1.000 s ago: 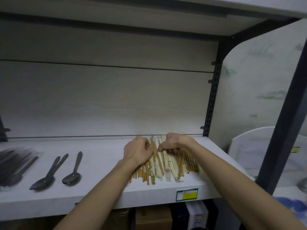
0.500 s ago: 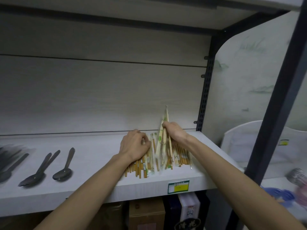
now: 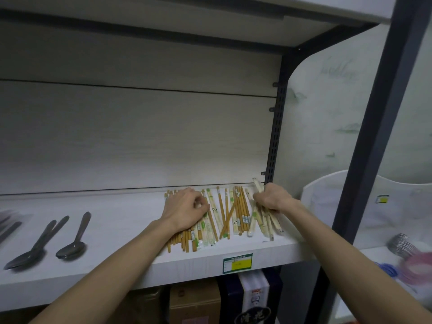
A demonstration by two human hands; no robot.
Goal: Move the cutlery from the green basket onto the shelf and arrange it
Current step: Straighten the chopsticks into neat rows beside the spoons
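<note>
The white shelf [image 3: 131,213] held everything. At its right end lay the chopsticks [image 3: 230,213], spread loosely. The left hand [image 3: 185,208], fingers curled, rested on their left part; the right hand [image 3: 272,198] gripped a bundle at their right edge. Spoons [image 3: 70,247] lay toward the shelf's left

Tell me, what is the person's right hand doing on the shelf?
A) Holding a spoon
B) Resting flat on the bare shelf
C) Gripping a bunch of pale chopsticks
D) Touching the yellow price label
C: the right hand has its fingers curled round a bunch of pale chopsticks at the right end of the chopstick spread on the shelf.
</note>
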